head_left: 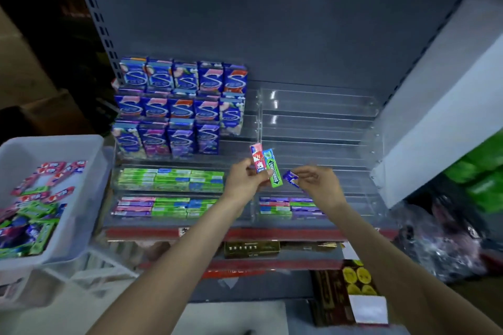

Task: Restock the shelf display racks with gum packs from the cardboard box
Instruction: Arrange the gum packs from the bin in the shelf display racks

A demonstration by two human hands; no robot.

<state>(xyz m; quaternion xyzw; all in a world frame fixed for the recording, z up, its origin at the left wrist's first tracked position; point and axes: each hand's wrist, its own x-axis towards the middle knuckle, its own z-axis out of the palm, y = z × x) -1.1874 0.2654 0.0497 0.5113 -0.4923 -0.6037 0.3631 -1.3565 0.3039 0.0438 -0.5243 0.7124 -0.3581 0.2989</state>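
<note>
Gum packs look small, light and stiff, with slick wrappers that could slip. The left hand point(243, 179) pinches a red pack point(257, 158) and a green pack point(273, 171) by their lower ends. The right hand point(317, 181) pinches a blue pack point(290, 178) at one end. All are held in front of the clear racks point(321, 128). Holding a pack by its long flat sides seems safest.

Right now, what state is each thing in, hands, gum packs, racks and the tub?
left hand: holding red pack and green pack
right hand: pinching blue pack
left rack: mostly stocked
right rack: nearly empty, packs on lowest tier
tub: holds loose packs
</note>
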